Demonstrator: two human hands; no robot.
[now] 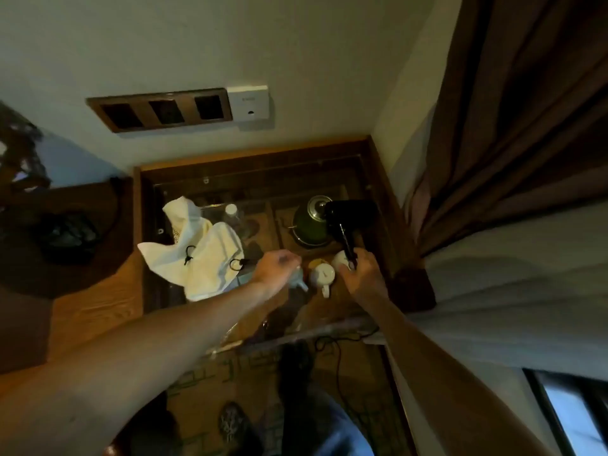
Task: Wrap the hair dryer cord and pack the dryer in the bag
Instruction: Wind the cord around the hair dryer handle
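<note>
A black hair dryer (345,218) is held upright above the small glass-topped table (184,174), its head over the kettle. My right hand (363,274) is closed around the bottom of its handle. Its black cord (337,363) hangs down to the floor below the table's near edge. A white drawstring bag (200,255) lies crumpled on the left part of the table, its black drawstrings showing. My left hand (276,269) hovers beside the bag's right edge with fingers curled; whether it pinches the drawstring is unclear.
A green kettle (309,225) stands at the back right of the table. White cups (322,276) and a small teapot (297,281) sit between my hands, and a plastic bottle (234,218) stands behind the bag. Wall sockets (164,110) are above, and a curtain (513,159) hangs right.
</note>
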